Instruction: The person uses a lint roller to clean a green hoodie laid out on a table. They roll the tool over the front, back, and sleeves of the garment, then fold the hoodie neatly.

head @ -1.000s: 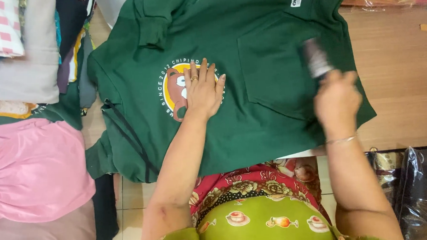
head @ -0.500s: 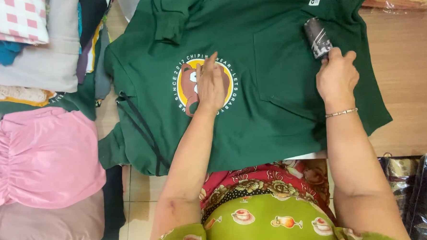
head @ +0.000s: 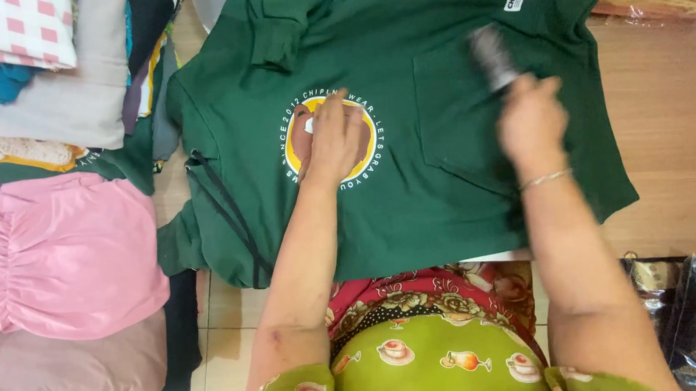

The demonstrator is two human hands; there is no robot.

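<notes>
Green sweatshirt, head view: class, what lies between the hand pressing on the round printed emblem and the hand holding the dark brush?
Only bare green sweatshirt fabric lies between the left hand and the right hand, as the head view shows.

Bare wooden table [head: 666, 127] lies open to the right of the green sweatshirt [head: 441, 183], so a hand could pass there. The left is crowded: folded clothes stacked [head: 54, 83] at the far left, a pink garment [head: 61, 255] nearer. A dark plastic bag [head: 689, 313] blocks the near right corner.

Sweatshirt [head: 443, 215] lies on table [head: 666, 127]; folded clothes [head: 61, 255] lie left.
</notes>
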